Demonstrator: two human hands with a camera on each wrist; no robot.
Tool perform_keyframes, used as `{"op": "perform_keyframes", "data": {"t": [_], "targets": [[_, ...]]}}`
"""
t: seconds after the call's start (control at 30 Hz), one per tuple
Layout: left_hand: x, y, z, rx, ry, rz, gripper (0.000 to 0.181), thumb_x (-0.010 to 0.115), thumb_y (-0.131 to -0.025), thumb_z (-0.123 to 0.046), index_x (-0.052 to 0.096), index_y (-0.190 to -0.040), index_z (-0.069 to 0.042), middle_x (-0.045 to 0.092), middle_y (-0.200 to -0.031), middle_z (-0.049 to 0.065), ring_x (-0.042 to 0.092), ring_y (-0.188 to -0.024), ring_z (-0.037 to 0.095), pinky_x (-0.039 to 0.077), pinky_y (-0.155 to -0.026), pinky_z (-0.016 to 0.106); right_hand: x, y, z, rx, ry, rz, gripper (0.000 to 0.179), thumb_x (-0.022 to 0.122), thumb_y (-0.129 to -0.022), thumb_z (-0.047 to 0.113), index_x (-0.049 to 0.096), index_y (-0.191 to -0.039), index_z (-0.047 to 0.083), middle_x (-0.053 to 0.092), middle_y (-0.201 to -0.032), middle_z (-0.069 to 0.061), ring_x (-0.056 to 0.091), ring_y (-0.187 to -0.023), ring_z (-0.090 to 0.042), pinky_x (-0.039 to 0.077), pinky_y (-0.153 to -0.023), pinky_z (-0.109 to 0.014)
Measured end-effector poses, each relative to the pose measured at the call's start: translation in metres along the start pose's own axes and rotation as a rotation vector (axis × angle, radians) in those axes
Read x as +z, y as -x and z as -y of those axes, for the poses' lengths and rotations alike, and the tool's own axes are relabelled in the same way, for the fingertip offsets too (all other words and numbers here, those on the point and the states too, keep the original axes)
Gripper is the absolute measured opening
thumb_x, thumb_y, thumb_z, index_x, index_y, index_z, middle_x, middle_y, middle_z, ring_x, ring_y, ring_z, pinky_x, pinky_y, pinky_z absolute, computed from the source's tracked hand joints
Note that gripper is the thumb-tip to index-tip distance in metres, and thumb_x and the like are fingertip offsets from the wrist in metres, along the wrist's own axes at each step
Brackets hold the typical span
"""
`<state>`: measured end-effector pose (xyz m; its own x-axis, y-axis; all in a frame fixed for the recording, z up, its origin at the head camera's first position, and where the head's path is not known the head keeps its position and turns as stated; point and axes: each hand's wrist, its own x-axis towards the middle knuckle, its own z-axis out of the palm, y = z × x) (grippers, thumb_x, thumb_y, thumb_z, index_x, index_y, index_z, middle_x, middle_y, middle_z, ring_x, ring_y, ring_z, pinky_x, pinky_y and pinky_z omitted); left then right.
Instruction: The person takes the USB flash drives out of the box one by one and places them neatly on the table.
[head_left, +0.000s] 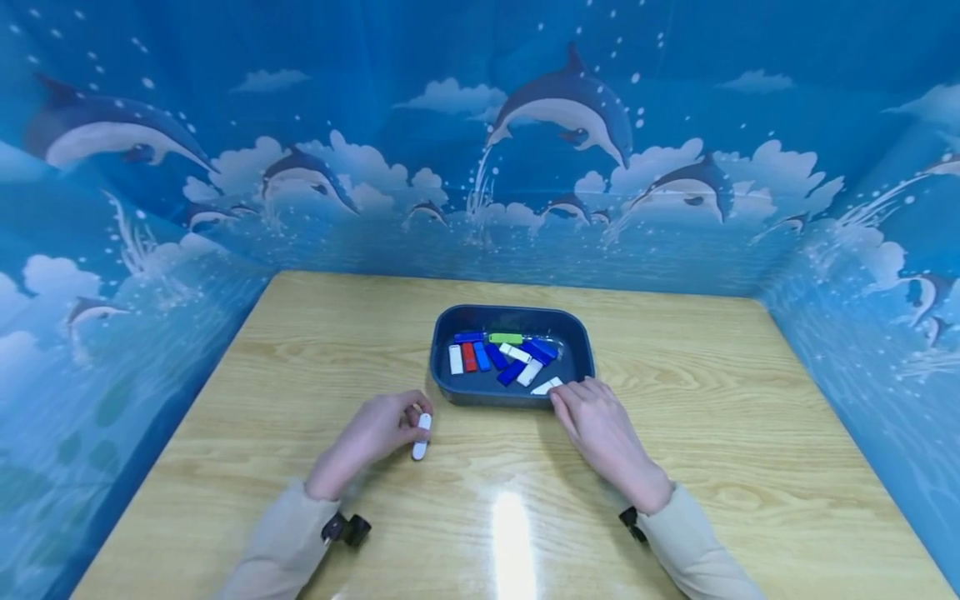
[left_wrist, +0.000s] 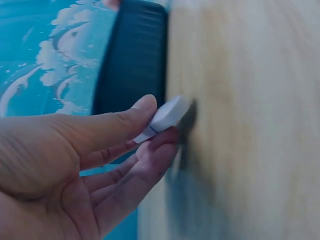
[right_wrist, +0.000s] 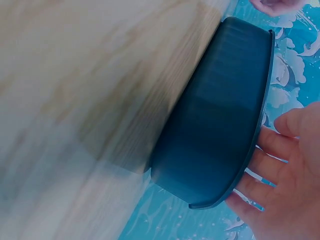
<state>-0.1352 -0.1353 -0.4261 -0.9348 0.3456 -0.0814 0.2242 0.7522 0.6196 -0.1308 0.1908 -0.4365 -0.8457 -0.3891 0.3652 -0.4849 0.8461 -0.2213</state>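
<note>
Between its thumb and fingers my left hand (head_left: 382,427) pinches a white USB stick (head_left: 422,437), just above the table and left of the dark blue bin (head_left: 487,400). A thin seam crosses this stick (left_wrist: 167,116) in the left wrist view. My right hand (head_left: 600,417) is at the front right of the bin, its fingers (right_wrist: 275,145) reaching over the rim while the thumb stays apart. The fingertips are hidden behind the wall. Close to them inside the bin lies a white USB stick (head_left: 547,386).
Several more USB sticks lie in the bin, among them a red one (head_left: 468,357), a green one (head_left: 506,338), and blue and white ones. The bin stands on a wooden table (head_left: 675,350). A dolphin-print curtain (head_left: 480,233) encloses the back and sides.
</note>
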Motion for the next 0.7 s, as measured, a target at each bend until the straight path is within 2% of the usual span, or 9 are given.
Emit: {"op": "perform_keyframes", "data": {"t": [0.17, 0.3, 0.57, 0.7], "targets": [[0.007, -0.001, 0.007, -0.016, -0.035, -0.021, 0.021, 0.084, -0.082, -0.016, 0.073, -0.098, -0.010, 0.063, -0.078, -0.005, 0.055, -0.070, 0.008, 0.047, -0.065, 0.026, 0.000, 0.000, 0.000, -0.001, -0.006, 0.000, 0.027, 0.054, -0.105, 0.022, 0.073, -0.109, 0.004, 0.075, -0.102, -0.010, 0.069, -0.104, -0.032, 0.042, -0.112, -0.055], [0.007, 0.001, 0.009, -0.021, -0.051, -0.048, 0.021, 0.086, -0.080, -0.016, 0.073, -0.096, -0.010, 0.062, -0.080, -0.003, 0.056, -0.074, 0.011, 0.048, -0.068, 0.029, 0.000, -0.001, 0.000, -0.003, -0.010, -0.003, 0.027, 0.055, -0.105, 0.022, 0.073, -0.109, 0.004, 0.075, -0.102, -0.010, 0.069, -0.104, -0.032, 0.042, -0.112, -0.055], [-0.001, 0.008, 0.013, -0.039, -0.065, -0.035, 0.020, 0.085, -0.081, -0.014, 0.071, -0.095, -0.010, 0.061, -0.080, -0.003, 0.054, -0.073, 0.011, 0.046, -0.067, 0.028, -0.001, 0.000, 0.000, 0.000, -0.010, -0.001, 0.026, 0.055, -0.105, 0.022, 0.074, -0.109, 0.004, 0.075, -0.102, -0.010, 0.070, -0.104, -0.032, 0.042, -0.112, -0.054], [-0.005, 0.010, 0.014, -0.032, -0.075, -0.066, 0.016, 0.081, -0.085, -0.014, 0.071, -0.095, -0.008, 0.061, -0.080, -0.002, 0.055, -0.073, 0.011, 0.048, -0.067, 0.029, -0.001, -0.001, 0.001, 0.000, -0.011, -0.001, 0.025, 0.056, -0.105, 0.021, 0.074, -0.108, 0.003, 0.075, -0.102, -0.011, 0.069, -0.104, -0.032, 0.042, -0.111, -0.055]]}}
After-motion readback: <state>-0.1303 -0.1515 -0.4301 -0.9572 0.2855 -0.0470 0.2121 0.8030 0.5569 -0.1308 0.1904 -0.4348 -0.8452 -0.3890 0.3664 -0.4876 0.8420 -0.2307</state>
